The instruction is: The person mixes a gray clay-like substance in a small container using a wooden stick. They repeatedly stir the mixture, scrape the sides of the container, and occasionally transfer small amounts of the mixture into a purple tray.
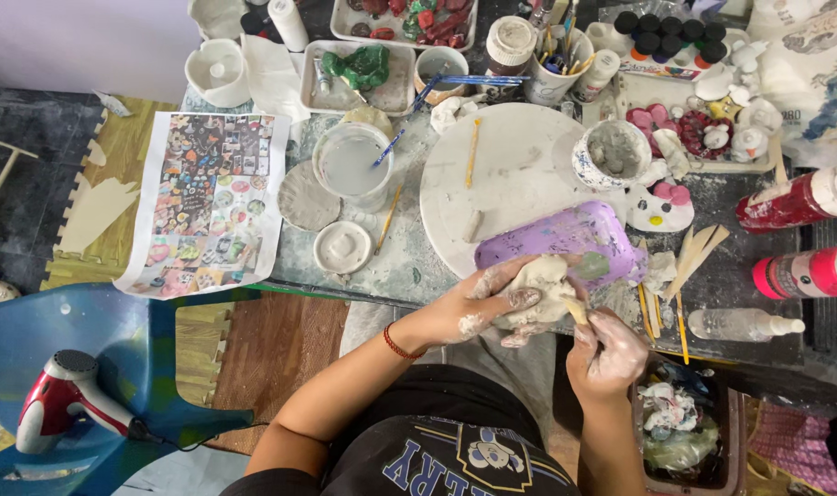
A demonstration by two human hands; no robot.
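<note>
We cup a pale clay lump (540,292) in our left hand (478,308), fingers curled under and around it, just below the purple tray (565,241). Our right hand (607,354) pinches a wooden stick (576,312) whose tip touches the clay.

1 head-worn camera looks steeply down, close over the cluttered worktable (409,266); lap at bottom edge.

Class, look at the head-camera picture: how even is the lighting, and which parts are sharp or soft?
Head view: soft, even light, no harsh shadows; white round board bright but not glaring; left hand and clay lump fairly sharp; edges slightly bowed by the wide lens.
</note>
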